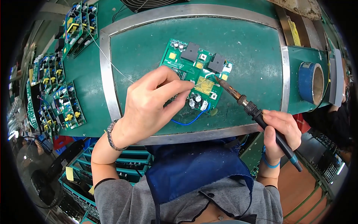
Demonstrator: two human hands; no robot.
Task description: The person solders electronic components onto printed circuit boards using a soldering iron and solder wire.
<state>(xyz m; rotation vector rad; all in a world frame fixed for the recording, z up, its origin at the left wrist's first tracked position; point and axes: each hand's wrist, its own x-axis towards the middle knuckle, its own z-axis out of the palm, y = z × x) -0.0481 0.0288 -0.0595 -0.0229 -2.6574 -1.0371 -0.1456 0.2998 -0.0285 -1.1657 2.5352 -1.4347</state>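
A green circuit board (191, 98) lies tilted on the green work mat, carrying black relay-like blocks, white and yellow parts and a blue wire (190, 122) looping off its near edge. My left hand (156, 97) is over the board's left part, thumb and forefinger pinching a thin strand of solder wire (112, 63) that trails back to the far left. My right hand (280, 130) is closed round the black handle of a soldering iron (251, 109). The iron's tip meets the board's right side, close to the solder's end; whether they touch is too small to tell.
A metal frame (108, 74) borders the mat (149, 41). Stacked circuit boards (71, 104) stand along the left. A blue tape roll (311, 83) sits at the right, and a fan grille (145, 3) at the far edge. Green racks (130, 158) are beneath the near edge.
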